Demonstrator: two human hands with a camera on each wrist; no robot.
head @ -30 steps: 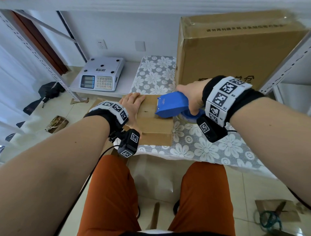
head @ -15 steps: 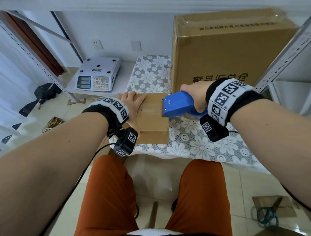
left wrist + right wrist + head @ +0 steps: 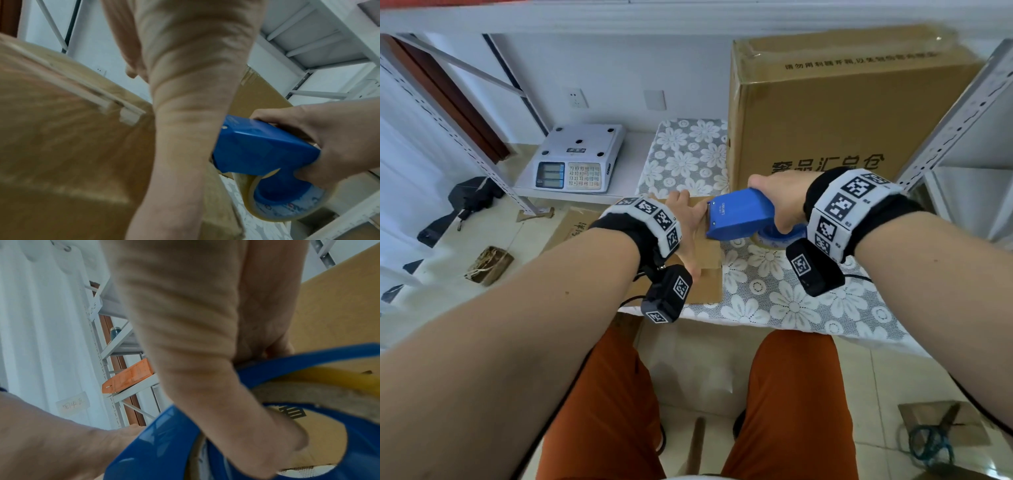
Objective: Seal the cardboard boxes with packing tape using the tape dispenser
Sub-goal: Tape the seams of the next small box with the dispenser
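Note:
A small flat cardboard box (image 3: 709,270) lies on the flowered tablecloth (image 3: 808,308). My left hand (image 3: 688,222) lies flat on the box top, fingers straight, pressing it down; the left wrist view shows that palm (image 3: 185,113) on the brown cardboard (image 3: 61,146). My right hand (image 3: 779,200) grips the blue tape dispenser (image 3: 739,217), whose front end sits over the box's right part, right beside the left hand. Its tape roll (image 3: 287,199) hangs under the blue body (image 3: 261,146). In the right wrist view the fingers curl round the dispenser (image 3: 160,451).
A large cardboard box (image 3: 842,113) stands upright at the back right of the table. A white weighing scale (image 3: 578,157) sits on a low shelf to the left. Metal rack posts (image 3: 955,113) flank both sides. Scissors and cord (image 3: 935,435) lie on the floor at the right.
The dispenser in my right hand has slid left across the box top, closer to my left hand. The left hand has stayed pressed on the box.

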